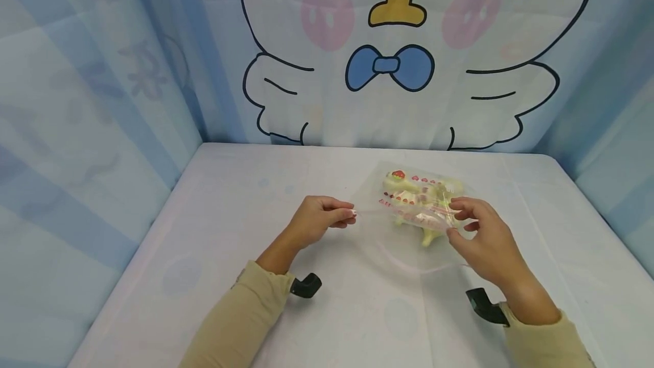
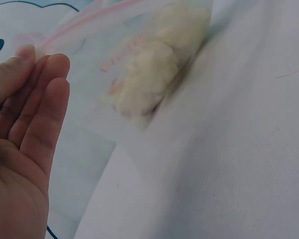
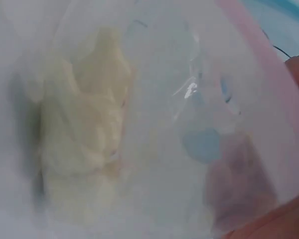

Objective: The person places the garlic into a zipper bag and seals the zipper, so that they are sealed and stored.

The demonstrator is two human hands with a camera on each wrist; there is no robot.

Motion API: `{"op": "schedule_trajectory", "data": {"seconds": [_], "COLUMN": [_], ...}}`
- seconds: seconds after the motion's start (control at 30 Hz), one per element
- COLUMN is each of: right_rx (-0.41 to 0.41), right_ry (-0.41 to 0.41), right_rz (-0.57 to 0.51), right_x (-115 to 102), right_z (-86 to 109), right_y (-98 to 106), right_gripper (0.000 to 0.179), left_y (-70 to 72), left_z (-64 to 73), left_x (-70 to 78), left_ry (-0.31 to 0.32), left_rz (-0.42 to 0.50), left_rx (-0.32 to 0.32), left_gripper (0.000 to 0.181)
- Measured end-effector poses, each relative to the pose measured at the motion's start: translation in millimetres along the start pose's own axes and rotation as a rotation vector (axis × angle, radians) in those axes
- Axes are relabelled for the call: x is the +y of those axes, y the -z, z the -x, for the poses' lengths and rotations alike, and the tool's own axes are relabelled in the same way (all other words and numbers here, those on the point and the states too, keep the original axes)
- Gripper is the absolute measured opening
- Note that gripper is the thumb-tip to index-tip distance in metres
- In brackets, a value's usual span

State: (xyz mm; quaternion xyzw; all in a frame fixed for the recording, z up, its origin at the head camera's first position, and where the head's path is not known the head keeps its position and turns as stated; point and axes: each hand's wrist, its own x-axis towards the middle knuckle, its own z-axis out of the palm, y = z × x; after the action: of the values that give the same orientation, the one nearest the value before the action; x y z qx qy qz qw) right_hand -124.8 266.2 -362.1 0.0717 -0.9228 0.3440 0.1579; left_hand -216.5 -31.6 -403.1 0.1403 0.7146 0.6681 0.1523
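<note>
A clear zip bag with a pink strip along its mouth and small red heart prints is held just over the white table. Inside lies a pale yellow thing with stubby projecting ends, partly veiled by the film; its kind I cannot tell. My left hand pinches the bag's mouth at its left end between thumb and fingertips. At the bag's right side, my right hand has bent fingers and a gap between thumb and forefinger. Through the film in the right wrist view, blurred fingers show.
The white-covered table reaches back to a curtain with a cartoon bird. More blue and white curtain hangs on the left and on the right. A black wrist mount sticks out from each sleeve.
</note>
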Motion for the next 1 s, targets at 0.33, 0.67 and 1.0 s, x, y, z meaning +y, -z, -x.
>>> {"op": "schedule_trajectory", "data": {"seconds": [0.33,0.67,1.0], "right_rx": [0.028,0.011,0.044], "right_ry": [0.153,0.337,0.502], "right_rz": [-0.040,0.014,0.120], "right_x": [-28,-48,-52], "right_z": [1.5,-7.4,-20.1], "right_y": [-7,-33,-66], "right_gripper": [0.040,0.043,0.034], "left_y": [-7.9,-13.2,-15.3], "left_z": [-0.4,2.0,5.0], "left_x": [-1.4,-2.4,-2.9], "left_ry": [0.000,-0.015,-0.077], "left_rz": [0.034,-0.043,-0.109], "left_rx": [0.045,0.054,-0.006], "left_gripper": [0.014,0.010,0.009]}}
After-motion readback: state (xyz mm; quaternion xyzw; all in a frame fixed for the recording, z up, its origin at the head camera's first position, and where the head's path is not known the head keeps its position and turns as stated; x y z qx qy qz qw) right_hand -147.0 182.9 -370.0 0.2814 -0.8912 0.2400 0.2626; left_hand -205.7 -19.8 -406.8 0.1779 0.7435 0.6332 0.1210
